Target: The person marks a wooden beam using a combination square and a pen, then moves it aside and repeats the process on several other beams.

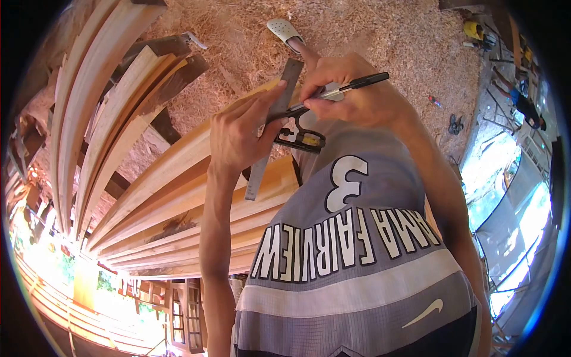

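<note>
My left hand [241, 131] is closed around a combination square, its fingers and thumb pressed on the steel ruler [257, 178]. The ruler slants from upper right to lower left over the end of a wooden board [196, 146]. The square's black head [310, 141], with a yellowish level vial, lies right of my left thumb. My right hand [357, 92] pinches a pen [364, 81] with a black cap end and clear barrel. The pen's tip end points down-left towards the square, beside my left thumb; whether it touches is hidden.
Long wooden boards [101, 119] fan out on the left. Wood shavings [392, 35] cover the ground. A foot in a pale clog [282, 31] is near the top. Another person [523, 107] is at the far right, near a yellow container [473, 30].
</note>
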A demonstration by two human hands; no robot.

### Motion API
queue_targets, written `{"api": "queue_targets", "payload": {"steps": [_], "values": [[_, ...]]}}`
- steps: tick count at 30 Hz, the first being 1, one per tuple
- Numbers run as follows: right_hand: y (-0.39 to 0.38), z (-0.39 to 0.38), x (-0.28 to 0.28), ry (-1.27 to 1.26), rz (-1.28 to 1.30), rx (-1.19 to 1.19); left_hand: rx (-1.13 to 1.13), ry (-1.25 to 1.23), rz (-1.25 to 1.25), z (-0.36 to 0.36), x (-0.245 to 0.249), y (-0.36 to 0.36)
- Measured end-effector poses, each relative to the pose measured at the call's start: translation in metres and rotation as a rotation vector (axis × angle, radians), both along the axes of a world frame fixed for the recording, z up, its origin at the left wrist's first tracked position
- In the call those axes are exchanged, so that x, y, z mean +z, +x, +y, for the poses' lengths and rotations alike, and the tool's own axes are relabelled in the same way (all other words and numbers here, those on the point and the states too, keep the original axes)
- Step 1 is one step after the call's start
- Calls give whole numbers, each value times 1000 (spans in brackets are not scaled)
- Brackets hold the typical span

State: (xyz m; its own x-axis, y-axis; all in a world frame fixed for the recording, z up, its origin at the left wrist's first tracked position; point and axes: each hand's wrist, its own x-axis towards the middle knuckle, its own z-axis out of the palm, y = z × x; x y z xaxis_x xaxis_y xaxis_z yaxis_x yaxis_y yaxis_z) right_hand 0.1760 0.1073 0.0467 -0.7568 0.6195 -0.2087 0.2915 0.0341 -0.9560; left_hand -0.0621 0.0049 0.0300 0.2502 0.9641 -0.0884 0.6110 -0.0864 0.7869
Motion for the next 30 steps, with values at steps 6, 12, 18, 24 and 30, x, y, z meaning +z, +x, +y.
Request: {"api": "queue_targets", "payload": {"steps": [6,12,18,24,30], "values": [[1,0,1,105,-47,39,5,-6,-10,1,0,0],[9,11,12,315,-98,-68,18,-18,-1,0,1,0],[30,23,13,334,-119,-106,14,-23,4,0,1,-1],[16,4,12,185,-52,-32,13,-19,14,1,1,0],[6,-7,0,113,-6,10,5,-8,5,2,2,0]]}}
